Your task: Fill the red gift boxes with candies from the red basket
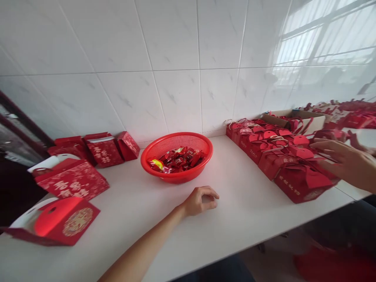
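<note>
My left hand (pixel 201 201) hovers over or rests on the white table in front of the red basket (pixel 176 178). Its fingers are curved, thumb apart from them, and nothing is in it. Wrapped candies (pixel 179 159), mostly red, lie in the basket. At the right, my right hand (pixel 342 160) reaches across the near end of the rows of closed red gift boxes (pixel 302 182). Its fingers are stretched out over the box tops; whether they touch a box I cannot tell.
Several open red gift boxes (pixel 73 182) stand at the left of the table (pixel 235 219). A cardboard carton (pixel 311 119) with red items sits behind the closed boxes. Another hand (pixel 358 144) shows at the right edge. White tiled wall (pixel 176 98) closes off the back.
</note>
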The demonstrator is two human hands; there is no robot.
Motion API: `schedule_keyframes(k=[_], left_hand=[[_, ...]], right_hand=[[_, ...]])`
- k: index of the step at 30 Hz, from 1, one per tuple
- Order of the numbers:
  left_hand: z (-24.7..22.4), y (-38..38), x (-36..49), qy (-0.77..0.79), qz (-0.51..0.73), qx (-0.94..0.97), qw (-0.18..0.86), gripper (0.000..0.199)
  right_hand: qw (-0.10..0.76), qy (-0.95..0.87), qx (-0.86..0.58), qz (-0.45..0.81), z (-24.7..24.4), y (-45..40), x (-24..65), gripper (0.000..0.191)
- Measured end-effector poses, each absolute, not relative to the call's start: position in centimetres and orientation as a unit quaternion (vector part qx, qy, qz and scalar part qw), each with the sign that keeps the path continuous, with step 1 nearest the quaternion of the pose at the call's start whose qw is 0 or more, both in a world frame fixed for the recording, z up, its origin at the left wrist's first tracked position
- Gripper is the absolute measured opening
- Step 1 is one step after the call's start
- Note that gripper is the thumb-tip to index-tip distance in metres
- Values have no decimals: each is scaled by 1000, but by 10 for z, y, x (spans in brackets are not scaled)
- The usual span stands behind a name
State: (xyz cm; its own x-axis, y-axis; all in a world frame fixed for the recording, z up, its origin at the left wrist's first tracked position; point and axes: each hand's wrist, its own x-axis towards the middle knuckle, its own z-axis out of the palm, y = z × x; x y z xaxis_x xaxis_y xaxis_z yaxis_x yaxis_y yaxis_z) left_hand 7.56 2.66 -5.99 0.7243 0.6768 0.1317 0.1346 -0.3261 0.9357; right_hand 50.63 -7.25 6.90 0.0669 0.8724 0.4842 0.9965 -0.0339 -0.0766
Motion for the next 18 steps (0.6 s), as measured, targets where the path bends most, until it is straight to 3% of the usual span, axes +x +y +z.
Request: schedule_keyframes(k=[4, 7, 10, 14, 18], left_hand=[[-60, 27, 75, 264, 252, 764, 531, 27], [-41, 25, 68, 253, 241, 790, 503, 25], [1, 14, 47, 234, 262, 832, 429, 24], [66, -6, -13, 344, 371, 817, 275, 21], [94, -24, -103, 556, 522, 646, -27, 23]], right_hand=[[308, -775, -552, -9, 72, -61, 409, 28], [242, -870, -404, 146, 55, -48, 327, 24], [174, -921, -270, 221, 27, -34, 265, 24], [111, -944, -197, 239, -3, -16, 221, 27], [73, -953, -173, 239, -16, -3, 207, 28]])
